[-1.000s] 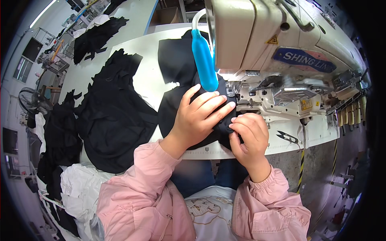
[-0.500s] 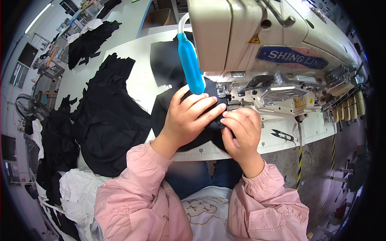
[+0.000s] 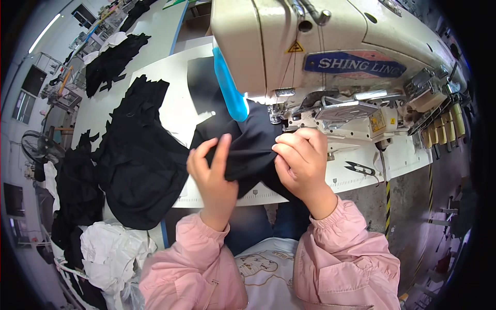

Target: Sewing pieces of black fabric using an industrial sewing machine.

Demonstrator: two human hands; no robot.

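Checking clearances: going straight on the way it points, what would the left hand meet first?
The left hand, angled up the picture over the black fabric, would likely meet the blue rounded piece by the sewing machine first; depth is unclear, so it might pass beneath.

The top edge crops the sewing machine [image 3: 330, 39] at one o'clock; the left hand [image 3: 214, 178], at eight, looks blurred.

Looks like plain black cloth [image 3: 253, 138], soft, loosely folded. Lies over white counter [image 3: 175, 109], beside metal foot [image 3: 274, 114] of sewing machine [image 3: 240, 46], bunched and creased rather than flat. Pinched at right edge in right hand [image 3: 306, 163], with creases running leftward from pinch.
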